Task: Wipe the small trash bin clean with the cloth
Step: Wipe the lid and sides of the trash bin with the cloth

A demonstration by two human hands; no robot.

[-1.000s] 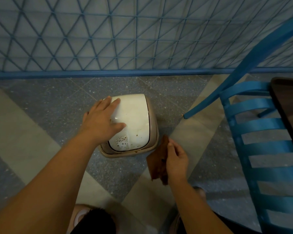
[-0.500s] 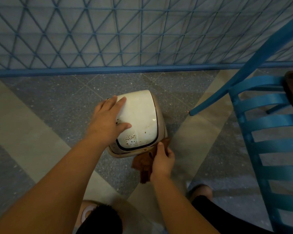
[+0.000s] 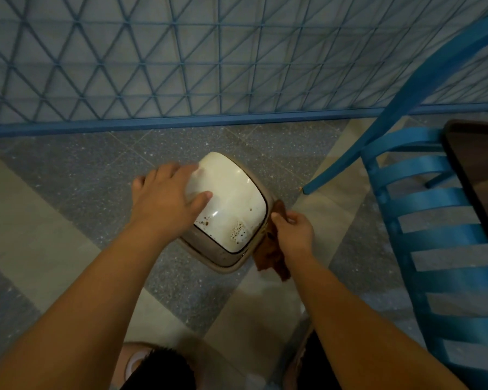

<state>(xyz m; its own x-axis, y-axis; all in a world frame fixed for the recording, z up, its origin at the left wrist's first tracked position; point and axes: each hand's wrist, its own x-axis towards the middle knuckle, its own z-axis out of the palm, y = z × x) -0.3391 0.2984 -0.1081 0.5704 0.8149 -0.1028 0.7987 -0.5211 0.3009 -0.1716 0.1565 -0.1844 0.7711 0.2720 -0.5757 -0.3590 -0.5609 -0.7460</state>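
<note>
A small beige trash bin [image 3: 231, 201] with a cream swing lid stands on the floor in the middle of the view. Brown specks mark the lid's near edge. My left hand [image 3: 166, 198] lies on the lid's left side, fingers spread over the top and the thumb resting on the lid. My right hand [image 3: 292, 232] grips a brown cloth [image 3: 271, 256] and holds it against the bin's right side, just below the rim. Part of the cloth hangs down under my hand.
A blue slatted chair [image 3: 434, 220] stands close on the right, one leg ending near the bin. A dark table edge [image 3: 473, 175] shows at far right. A blue lattice wall [image 3: 209, 66] runs behind the bin. My knees and feet are at the bottom.
My right hand has carried the cloth from the floor in front of the bin up along its right side. The bin has turned a little under my left hand.
</note>
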